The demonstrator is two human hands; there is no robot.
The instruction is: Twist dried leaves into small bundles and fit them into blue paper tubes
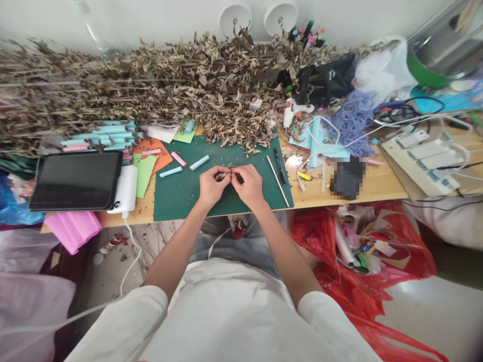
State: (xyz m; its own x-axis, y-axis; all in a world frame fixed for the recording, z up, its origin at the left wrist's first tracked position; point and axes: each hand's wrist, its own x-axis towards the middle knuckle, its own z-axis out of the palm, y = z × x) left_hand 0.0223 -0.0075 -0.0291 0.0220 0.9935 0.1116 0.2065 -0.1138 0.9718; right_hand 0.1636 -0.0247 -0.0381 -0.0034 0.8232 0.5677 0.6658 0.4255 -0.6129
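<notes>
Head view: over the green mat (177, 196), left hand (213, 187) curls round dried leaf bits (222, 176); right hand (249, 185) meets it, fingers pinched nearly closed (what they hold, cannot tell). Step appears to be crumbling; next move likely calls for light fingertips.

A plain white wall (169, 20) rose behind the whole scene, with two round white discs (235, 20) side by side low against it. In front of it, a light wooden table (385, 186) with visible grain spanned the view. Below its front edge lay a pale floor (426, 309), smooth and faintly glossy at the right, marked with grey at the left. At the lower left, pale pinkish cloth (32, 317) bulged beside a dark brownish surface, perhaps furniture. Soft light left mostly gentle shadows.
</notes>
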